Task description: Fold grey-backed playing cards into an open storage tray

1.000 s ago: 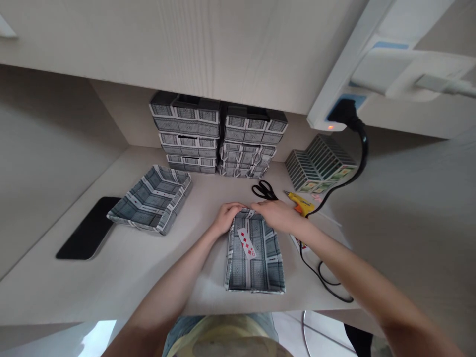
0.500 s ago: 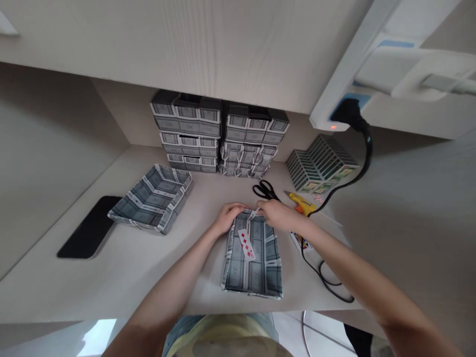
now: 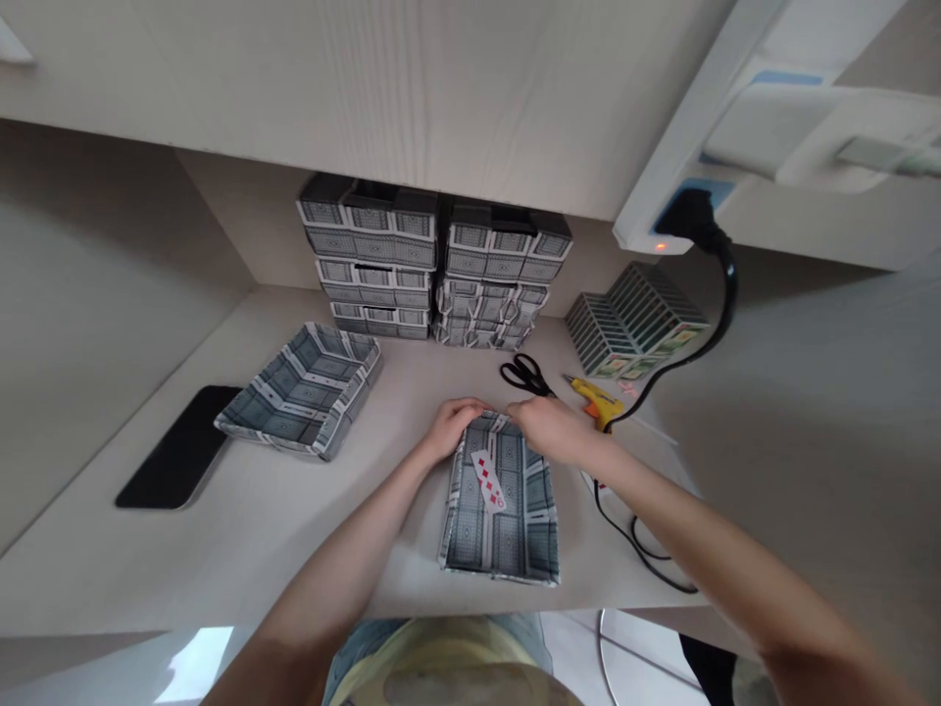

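A shallow tray made of playing cards (image 3: 507, 534), grey-patterned backs showing, lies lengthwise in front of me. My left hand (image 3: 452, 428) is closed round its far left corner, fingers over the rim. At the far right corner my right hand (image 3: 548, 428) pinches the far rim; its fingertips are partly hidden. Inside the tray lies a cut strip of a red diamond card (image 3: 488, 480), face up. Just beyond my right hand are black-handled scissors (image 3: 526, 375), their blades hidden, and a yellow glue gun (image 3: 597, 400).
Another card tray (image 3: 305, 387) sits to the left, beside a black phone (image 3: 176, 449). Card boxes (image 3: 374, 235) are stacked at the back. Upright card racks (image 3: 636, 319) stand back right. A black cord (image 3: 724, 304) drops from the power strip (image 3: 651, 230) and loops across the desk.
My right hand has moved slightly down along the far rim. The small white strip that stuck up by its fingers no longer shows upright. My left hand stays in place.
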The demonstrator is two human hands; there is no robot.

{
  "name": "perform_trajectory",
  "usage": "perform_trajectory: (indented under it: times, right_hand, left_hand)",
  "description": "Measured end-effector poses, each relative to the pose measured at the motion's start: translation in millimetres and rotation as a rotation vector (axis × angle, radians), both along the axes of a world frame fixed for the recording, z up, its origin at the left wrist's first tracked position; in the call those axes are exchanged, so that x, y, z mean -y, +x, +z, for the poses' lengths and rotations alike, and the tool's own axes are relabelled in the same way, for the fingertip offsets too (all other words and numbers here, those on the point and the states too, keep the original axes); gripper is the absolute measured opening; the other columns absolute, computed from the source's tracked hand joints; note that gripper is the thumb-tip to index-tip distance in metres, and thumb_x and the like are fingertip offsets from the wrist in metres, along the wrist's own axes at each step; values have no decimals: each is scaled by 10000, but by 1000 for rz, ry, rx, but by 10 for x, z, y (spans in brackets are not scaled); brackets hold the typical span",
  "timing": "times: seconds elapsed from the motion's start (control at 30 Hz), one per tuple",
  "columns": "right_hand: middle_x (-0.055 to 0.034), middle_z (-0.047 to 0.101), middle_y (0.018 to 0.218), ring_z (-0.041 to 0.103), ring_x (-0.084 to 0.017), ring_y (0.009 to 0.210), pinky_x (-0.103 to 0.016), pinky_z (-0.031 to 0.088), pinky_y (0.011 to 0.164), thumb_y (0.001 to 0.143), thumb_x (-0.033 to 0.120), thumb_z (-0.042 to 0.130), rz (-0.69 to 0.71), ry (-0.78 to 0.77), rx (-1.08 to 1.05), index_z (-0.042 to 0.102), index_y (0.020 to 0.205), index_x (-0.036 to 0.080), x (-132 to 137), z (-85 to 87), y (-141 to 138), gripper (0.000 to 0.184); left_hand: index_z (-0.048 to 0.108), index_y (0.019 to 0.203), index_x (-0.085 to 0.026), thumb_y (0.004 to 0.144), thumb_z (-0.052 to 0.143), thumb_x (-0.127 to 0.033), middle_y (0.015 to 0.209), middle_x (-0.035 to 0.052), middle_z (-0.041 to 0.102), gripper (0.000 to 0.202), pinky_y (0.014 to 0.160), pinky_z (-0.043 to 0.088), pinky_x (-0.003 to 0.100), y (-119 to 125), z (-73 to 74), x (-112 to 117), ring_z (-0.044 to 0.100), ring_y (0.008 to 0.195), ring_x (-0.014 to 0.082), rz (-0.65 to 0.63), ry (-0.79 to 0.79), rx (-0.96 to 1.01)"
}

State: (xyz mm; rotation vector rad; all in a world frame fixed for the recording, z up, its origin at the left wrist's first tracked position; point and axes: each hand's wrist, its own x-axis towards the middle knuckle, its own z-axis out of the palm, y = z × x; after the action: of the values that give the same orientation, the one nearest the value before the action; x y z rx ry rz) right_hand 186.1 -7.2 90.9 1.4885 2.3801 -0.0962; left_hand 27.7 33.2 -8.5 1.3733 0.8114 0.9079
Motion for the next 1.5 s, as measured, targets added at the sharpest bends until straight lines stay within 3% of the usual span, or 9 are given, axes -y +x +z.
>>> perform_trajectory:
  times: [0.47,0.67,0.87,1.1,1.3,1.5]
  right_hand:
    - [-110,636,858,625,-219,771,-258,410,581,757,100,414,-183,183,66,477,973,136,139,-145,-198,228]
    - [-136,633,868,621,-228,798,-260,410,620,775,136,435,-135,111,64,464,1001,119,60,-101,-135,228]
    - [-123,631,880,626,-220,792,-257,402,596,816,88,343,-48,36,74,450,980,134,54,-41,-99,201]
    - [-145,626,823,631,-224,743,-250,380,543,796,69,335,-69,12,106,412,986,115,63,-36,-115,210]
    - [-114,626,752,614,-235,695,-258,363,511,673,107,459,-50,-57,3,366,1008,99,73,-89,-64,348]
    - [-130,636,801,620,-247,737,-280,393,576,677,136,446,-132,74,3,258,1201,70,108,-181,-153,560]
  left_hand:
    - [680,699,-129,694,466,-273,750,43,678,258,720,432,271,16,-8,28,587,747,171,17,4,32]
    - [679,709,-127,695,458,-271,750,44,678,264,705,433,270,23,-4,37,585,744,171,31,0,19]
    - [670,698,-124,701,450,-264,730,40,669,260,692,433,265,21,-6,37,581,727,166,22,8,19]
    - [666,696,-120,704,456,-267,737,43,664,256,697,423,258,17,-5,36,577,733,164,8,16,32]
    - [660,703,-121,701,436,-244,735,39,657,256,674,419,253,29,-15,37,568,717,157,-20,-8,42]
    - [664,713,-125,703,429,-241,737,38,662,262,683,423,257,37,-50,29,571,728,161,-41,-18,58]
